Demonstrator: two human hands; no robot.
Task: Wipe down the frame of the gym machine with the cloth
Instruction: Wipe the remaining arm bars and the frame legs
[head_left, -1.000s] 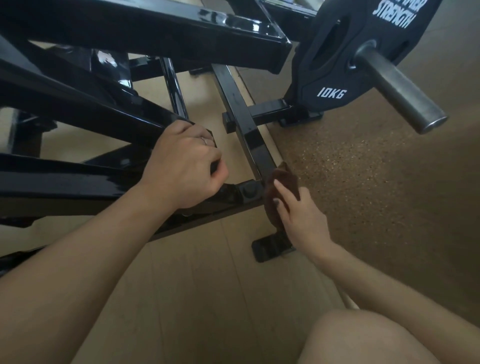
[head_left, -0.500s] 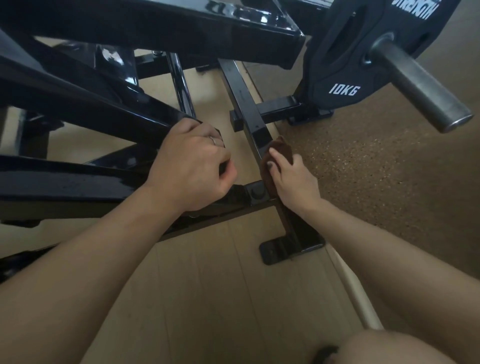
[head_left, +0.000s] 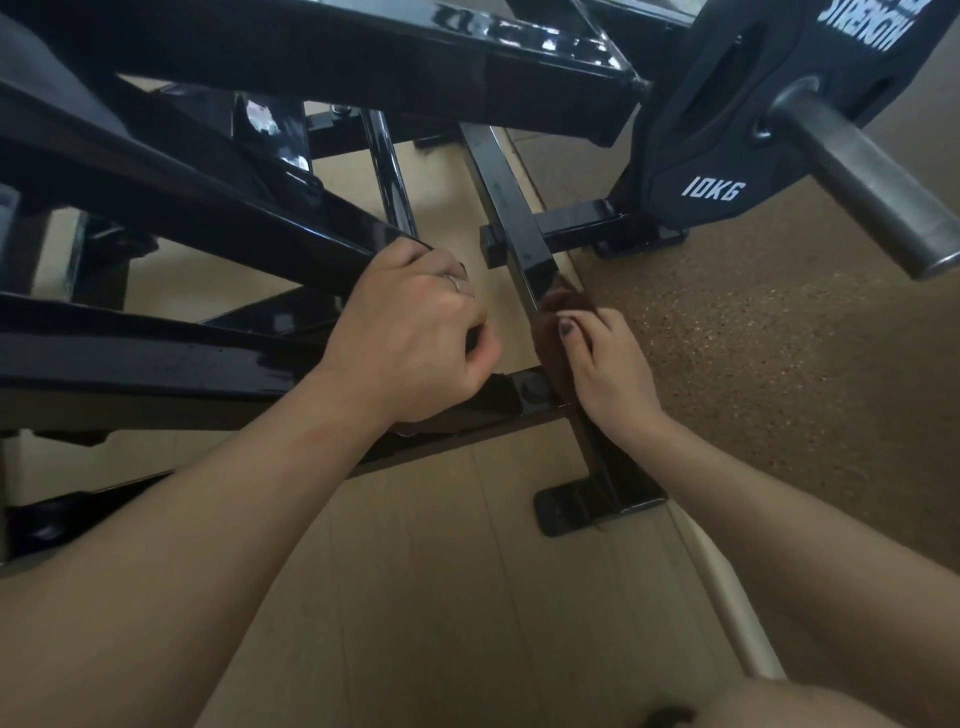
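The right hand (head_left: 608, 369) is pressing a small dark brown cloth (head_left: 550, 332) against the low black floor bar (head_left: 511, 208) of the gym machine frame, fingers curled over the cloth w/ dark-painted nails showing; the cloth is bunched, mostly hidden under the fingers, sitting on the bar's right side just above the joint where a cross bar meets it. The left hand (head_left: 415, 332) is gripping a slanted black frame tube (head_left: 218, 208), fingers wrapped round its lower end, a ring showing on one finger. Both hands are lying close together, the floor bar between them. The frame is glossy black square & rectangular tubing w/ bright reflections; a bolt head (head_left: 532, 388) is sitting at the joint btwn the two hands. The floor bar is ending nearer the camera in a flat black foot plate (head_left: 597, 506) resting on the floor. To the upper right a black weight plate (head_left: 727, 130) marked "10KG" is hanging on a grey steel sleeve (head_left: 872, 182) that is sticking out toward the camera. The floor under the frame is pale wood-look flooring (head_left: 441, 597); to the right is speckled brown rubber flooring (head_left: 779, 364), w/ a pale strip (head_left: 727, 587) along the boundary. A bare knee (head_left: 779, 701) is showing at the bottom edge.
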